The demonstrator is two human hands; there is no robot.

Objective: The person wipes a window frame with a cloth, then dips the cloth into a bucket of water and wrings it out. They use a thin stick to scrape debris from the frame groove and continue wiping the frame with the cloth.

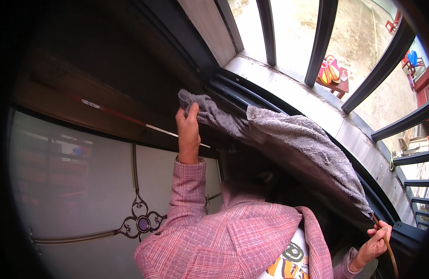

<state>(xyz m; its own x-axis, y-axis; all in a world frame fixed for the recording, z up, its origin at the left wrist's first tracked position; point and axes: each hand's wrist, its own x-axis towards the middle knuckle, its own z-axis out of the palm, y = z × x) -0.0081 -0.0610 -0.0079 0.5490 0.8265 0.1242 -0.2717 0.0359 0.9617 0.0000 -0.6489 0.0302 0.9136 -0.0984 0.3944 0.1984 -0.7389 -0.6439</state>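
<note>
A grey terry towel (305, 139) stretches along the inside of a dark window frame (235, 90), its near side hanging over a dark brown edge. My left hand (188, 134) grips the bunched, darker-looking end of the towel, thumb uppermost. At the lower right my right hand (373, 244) pinches a thin brown stick (389, 249). The stick's upper tip meets the towel's narrow far corner; whether the two are joined I cannot tell.
Dark metal bars (322, 42) rise beyond a pale tiled sill (280, 83). Outside, brightly coloured footwear (329, 69) rests on a red stool (340, 87). To the left, frosted glass panels (71, 202) carry a metal ornament (143, 224) below a brown ledge (61, 101).
</note>
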